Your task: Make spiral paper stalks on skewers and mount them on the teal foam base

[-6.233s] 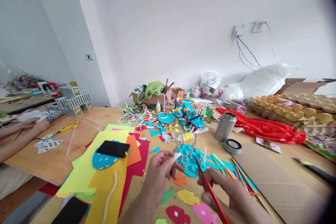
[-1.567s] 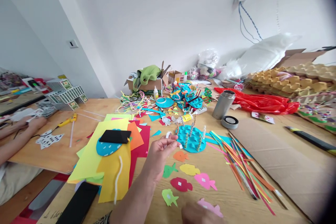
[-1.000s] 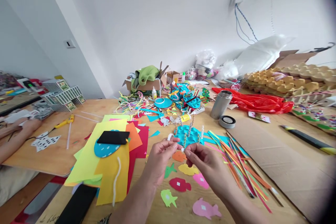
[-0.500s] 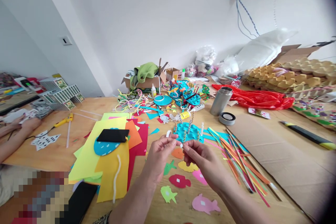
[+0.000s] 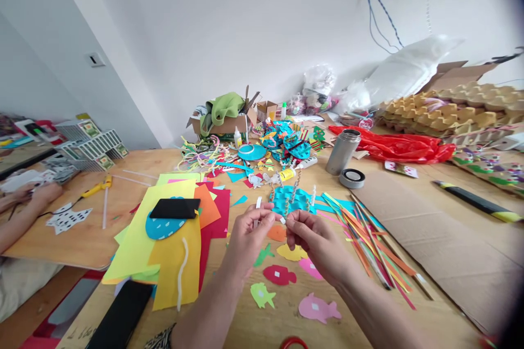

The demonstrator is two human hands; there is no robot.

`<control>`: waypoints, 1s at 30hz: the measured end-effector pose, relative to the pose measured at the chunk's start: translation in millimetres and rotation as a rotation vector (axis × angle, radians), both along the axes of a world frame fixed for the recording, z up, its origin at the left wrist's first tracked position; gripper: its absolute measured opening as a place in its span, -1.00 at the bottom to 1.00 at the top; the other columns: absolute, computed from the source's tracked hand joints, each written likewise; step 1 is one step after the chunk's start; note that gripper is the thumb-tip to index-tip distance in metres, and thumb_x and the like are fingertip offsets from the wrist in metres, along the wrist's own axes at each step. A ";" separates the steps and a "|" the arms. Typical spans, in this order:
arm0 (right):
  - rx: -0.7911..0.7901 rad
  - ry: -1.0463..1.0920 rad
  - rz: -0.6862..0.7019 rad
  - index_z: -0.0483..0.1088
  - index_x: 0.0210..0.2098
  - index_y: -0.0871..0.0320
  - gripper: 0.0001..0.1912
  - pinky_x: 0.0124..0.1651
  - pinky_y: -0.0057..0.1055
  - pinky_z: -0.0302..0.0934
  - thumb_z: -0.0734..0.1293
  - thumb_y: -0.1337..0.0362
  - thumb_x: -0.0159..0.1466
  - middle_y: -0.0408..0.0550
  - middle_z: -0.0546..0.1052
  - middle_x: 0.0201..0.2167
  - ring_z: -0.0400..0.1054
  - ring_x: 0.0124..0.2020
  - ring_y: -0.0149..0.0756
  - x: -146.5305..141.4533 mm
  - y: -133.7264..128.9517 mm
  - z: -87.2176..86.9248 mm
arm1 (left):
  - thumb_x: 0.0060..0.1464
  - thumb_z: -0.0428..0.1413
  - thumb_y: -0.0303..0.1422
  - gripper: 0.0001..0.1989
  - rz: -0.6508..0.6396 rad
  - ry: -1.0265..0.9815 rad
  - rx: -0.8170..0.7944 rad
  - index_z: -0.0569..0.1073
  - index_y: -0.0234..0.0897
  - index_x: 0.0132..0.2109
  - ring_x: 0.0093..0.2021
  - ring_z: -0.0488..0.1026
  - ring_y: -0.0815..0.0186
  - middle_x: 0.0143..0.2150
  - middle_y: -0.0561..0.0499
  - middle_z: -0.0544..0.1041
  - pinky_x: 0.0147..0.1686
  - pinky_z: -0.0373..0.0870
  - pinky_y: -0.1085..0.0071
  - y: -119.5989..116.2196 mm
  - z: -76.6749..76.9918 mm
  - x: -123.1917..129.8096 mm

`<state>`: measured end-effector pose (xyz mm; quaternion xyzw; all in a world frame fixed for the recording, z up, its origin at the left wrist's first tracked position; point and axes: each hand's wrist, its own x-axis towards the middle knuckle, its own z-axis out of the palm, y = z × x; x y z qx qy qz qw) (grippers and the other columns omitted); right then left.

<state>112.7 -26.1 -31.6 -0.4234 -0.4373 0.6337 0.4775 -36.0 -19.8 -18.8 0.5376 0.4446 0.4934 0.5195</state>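
My left hand point(image 5: 250, 234) is closed on a white strip point(image 5: 258, 203), which sticks up between its fingers. Close beside it, my right hand point(image 5: 310, 237) pinches at a small white piece point(image 5: 282, 220) between the two hands. Below them on the table lie paper fish: a red one point(image 5: 279, 275), a light green one point(image 5: 262, 295) and a pink one point(image 5: 319, 308), each with a small white square on it. A yellow fish point(image 5: 291, 252) and an orange shape point(image 5: 277, 233) are nearer my fingers. A blue egg-carton piece point(image 5: 282, 200) with upright twisted stems stands just behind.
Coloured paper sheets point(image 5: 164, 251) with a black phone point(image 5: 175, 208) are at left, thin strips point(image 5: 368, 240) and cardboard point(image 5: 426, 240) at right. A metal bottle point(image 5: 343, 151) stands behind. Another person's hands point(image 5: 45, 193) work at far left. Red scissor handles point(image 5: 293, 342) show at bottom.
The white strip in my left hand now points more upright. Both hands stay close together. The view has shifted slightly, bringing a red handle into sight at the bottom edge.
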 end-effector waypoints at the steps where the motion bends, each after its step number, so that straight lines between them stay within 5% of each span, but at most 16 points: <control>1: 0.010 -0.019 0.003 0.30 -0.46 0.19 -0.68 -0.50 -0.49 0.04 0.36 0.05 0.12 -0.20 0.38 -0.67 0.18 -0.61 -0.48 1.5 1.0 0.4 | 0.07 0.11 -0.30 -0.81 0.002 0.044 0.026 0.61 -0.21 -0.26 0.13 0.28 0.15 -0.05 -0.11 0.50 0.07 0.20 0.31 -0.2 0.0 -0.3; 9: 0.073 -0.195 0.030 0.28 -0.48 0.17 -0.71 -0.49 -0.47 0.06 0.31 0.06 0.12 -0.23 0.34 -0.67 0.19 -0.60 -0.45 9.9 4.1 7.5 | 0.11 0.07 -0.25 -0.77 0.031 0.276 0.117 0.61 -0.15 -0.24 0.15 0.28 0.08 0.05 -0.11 0.46 -0.13 0.34 0.35 -2.3 3.9 -0.2; 14: 0.108 -0.285 0.067 0.25 -0.47 0.15 -0.72 -0.47 -0.46 0.11 0.27 0.06 0.16 -0.22 0.32 -0.65 0.21 -0.59 -0.43 21.0 5.9 7.1 | 0.06 0.11 -0.22 -0.76 0.136 0.225 0.087 0.60 -0.17 -0.18 -0.10 0.44 0.15 0.07 -0.12 0.45 -0.30 0.38 0.38 2.5 3.7 -5.7; 21: 0.183 -0.834 0.455 0.24 -0.47 0.15 -0.89 -0.54 -0.53 0.03 0.18 0.29 0.18 -0.24 0.27 -0.61 0.17 -0.60 -0.47 40.1 20.6 -37.8 | 0.05 0.13 -0.23 -0.79 0.163 0.178 0.076 0.59 -0.17 -0.20 -0.05 0.40 0.16 0.05 -0.10 0.46 -0.17 0.36 0.35 7.0 0.8 -11.1; 30: 0.205 -1.036 0.524 0.22 -0.58 0.17 -0.87 -0.51 -0.51 -0.05 0.21 0.43 0.08 -0.21 0.29 -0.63 0.10 -0.57 -0.46 42.6 30.9 -61.4 | 0.04 0.13 -0.24 -0.77 0.135 0.174 0.039 0.58 -0.22 -0.19 -0.04 0.39 0.14 0.08 -0.14 0.42 -0.19 0.37 0.35 5.0 1.7 -8.4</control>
